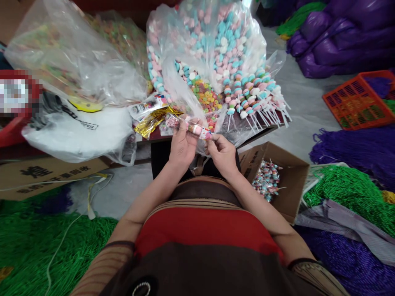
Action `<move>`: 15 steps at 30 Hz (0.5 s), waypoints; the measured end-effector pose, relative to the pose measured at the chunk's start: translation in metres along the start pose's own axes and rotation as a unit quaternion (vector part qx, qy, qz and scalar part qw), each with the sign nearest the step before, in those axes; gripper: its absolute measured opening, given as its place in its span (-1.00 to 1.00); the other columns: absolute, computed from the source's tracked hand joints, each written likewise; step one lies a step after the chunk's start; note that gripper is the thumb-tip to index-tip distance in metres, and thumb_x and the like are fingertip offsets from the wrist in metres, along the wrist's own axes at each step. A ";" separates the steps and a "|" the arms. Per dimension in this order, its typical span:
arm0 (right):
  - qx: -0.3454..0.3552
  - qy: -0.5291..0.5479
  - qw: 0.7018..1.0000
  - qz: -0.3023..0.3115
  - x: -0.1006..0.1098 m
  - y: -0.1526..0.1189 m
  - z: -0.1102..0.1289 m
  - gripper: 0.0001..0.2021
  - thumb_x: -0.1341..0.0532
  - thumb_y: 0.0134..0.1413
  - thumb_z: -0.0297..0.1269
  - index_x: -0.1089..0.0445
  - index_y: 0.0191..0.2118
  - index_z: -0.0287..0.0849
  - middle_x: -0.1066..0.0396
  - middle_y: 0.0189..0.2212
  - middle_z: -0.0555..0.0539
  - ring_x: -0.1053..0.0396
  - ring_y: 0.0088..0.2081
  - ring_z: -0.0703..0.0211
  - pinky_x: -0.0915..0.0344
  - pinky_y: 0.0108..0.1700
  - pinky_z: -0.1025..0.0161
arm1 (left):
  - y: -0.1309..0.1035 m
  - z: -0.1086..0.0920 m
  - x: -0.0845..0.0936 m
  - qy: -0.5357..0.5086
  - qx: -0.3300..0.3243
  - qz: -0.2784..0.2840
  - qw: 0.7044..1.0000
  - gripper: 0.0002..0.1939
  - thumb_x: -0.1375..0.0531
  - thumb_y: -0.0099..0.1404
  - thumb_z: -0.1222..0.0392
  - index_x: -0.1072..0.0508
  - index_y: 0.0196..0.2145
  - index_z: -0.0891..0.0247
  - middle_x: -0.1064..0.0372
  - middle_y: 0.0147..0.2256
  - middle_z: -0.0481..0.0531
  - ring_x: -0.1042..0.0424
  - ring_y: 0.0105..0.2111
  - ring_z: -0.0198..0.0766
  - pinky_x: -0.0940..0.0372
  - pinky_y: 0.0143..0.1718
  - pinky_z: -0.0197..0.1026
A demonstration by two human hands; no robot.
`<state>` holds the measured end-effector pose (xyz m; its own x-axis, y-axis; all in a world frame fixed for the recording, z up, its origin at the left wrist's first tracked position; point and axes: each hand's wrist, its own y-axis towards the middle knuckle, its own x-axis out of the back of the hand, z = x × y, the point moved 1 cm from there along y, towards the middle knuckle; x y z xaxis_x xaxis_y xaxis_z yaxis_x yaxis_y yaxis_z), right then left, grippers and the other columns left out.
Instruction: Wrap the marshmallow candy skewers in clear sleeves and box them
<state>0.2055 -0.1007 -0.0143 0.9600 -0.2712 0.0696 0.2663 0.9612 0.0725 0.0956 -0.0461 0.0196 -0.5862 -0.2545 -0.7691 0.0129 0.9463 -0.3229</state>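
Observation:
Between my hands, in front of my lap, lies a candy skewer (195, 129) in a clear printed wrapper. My left hand (182, 148) is closed around its upper part, with the thumb on top. At the wrapper's other end, my right hand (222, 156) pinches the printed part between thumb and fingers. Gold twist ties (152, 122) and printed wrappers (148, 106) lie just left of the hands on the table. Beyond them are ring-shaped gummies (207, 96) in an opened bag. Unwrapped candy skewers (254, 92) are piled to the right, their white sticks pointing toward me.
A big bag of marshmallows (228, 45) and bags of gummies (120, 41) stand at the back. A white plastic bag (83, 131) is at left. On the floor at right are a cardboard box (288, 181) with wrapped skewers, an orange crate (348, 102) and green netting (354, 193).

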 end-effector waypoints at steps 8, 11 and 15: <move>-0.053 0.075 0.996 0.004 -0.005 0.004 0.000 -0.72 -0.34 0.07 0.00 -0.41 -0.28 -0.10 -0.38 -0.55 0.14 -0.30 -0.57 0.34 -0.29 -0.45 0.32 | -0.013 0.002 -0.007 0.038 -0.026 -0.013 0.999 -0.68 -0.13 0.49 0.26 -0.49 0.09 -0.07 -0.64 -0.17 -0.10 -0.61 -0.09 -0.31 -0.36 0.14 -0.21; -0.046 0.048 0.997 -0.027 -0.005 0.004 -0.001 -0.75 -0.32 0.09 -0.04 -0.40 -0.31 -0.10 -0.35 -0.57 0.14 -0.29 -0.58 0.35 -0.26 -0.46 0.33 | -0.016 0.005 -0.007 0.039 -0.040 0.001 0.998 -0.64 -0.13 0.48 0.33 -0.47 0.12 -0.04 -0.63 -0.20 -0.10 -0.61 -0.16 -0.33 -0.37 0.12 -0.21; -0.033 0.016 0.999 -0.033 -0.002 0.004 -0.001 -0.80 -0.27 0.12 -0.08 -0.40 -0.33 -0.11 -0.36 -0.57 0.14 -0.29 -0.58 0.36 -0.23 -0.46 0.34 | -0.013 0.008 -0.003 0.061 -0.055 0.023 0.996 -0.73 -0.25 0.42 0.24 -0.50 0.04 0.02 -0.62 -0.23 -0.09 -0.59 -0.18 -0.32 -0.37 0.08 -0.19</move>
<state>0.2051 -0.0961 -0.0153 0.9419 -0.3340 0.0358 0.3339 0.9426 0.0099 0.1035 -0.0595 0.0222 -0.6819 -0.1908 -0.7061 -0.0432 0.9742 -0.2215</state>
